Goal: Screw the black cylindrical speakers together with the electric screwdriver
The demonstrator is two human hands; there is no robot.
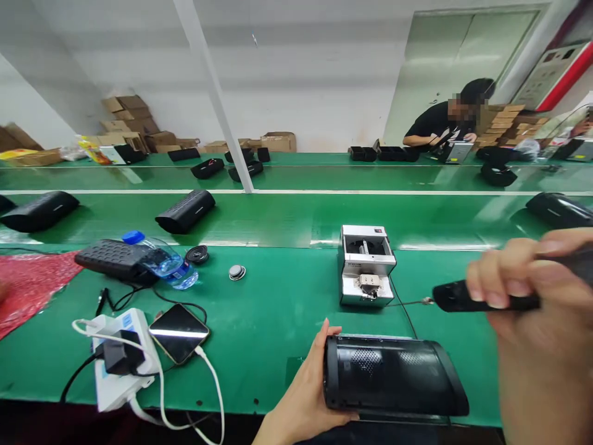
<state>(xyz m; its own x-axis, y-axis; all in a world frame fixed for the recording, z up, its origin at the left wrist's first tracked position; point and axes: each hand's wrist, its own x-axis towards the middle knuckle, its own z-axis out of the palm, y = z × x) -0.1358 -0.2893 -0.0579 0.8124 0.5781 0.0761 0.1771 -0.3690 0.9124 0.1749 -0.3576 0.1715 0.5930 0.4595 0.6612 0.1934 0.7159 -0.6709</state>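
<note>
Left grip: closed around one end of a black cylindrical speaker housing, which lies on its side at the near edge of the green desk. Right grip: closed on the black handle of an electric screwdriver, held level, with its steel bit pointing left, toward a silver screw feeder standing on the desk.

Logged outward from my remote view, left of the housing: one white power strip with a black plug and white cable; one smartphone, face up, touching the cable; one water bottle, on its side; one black dotted-grille speaker, touching the bottle; one round speaker driver; one small metal disc; one sheet of red bubble wrap.

Beyond the desk: black speaker units on a green conveyor belt. Far side: one person in a black shirt, working at a silver unit; cardboard boxes stacked by the wall.
</note>
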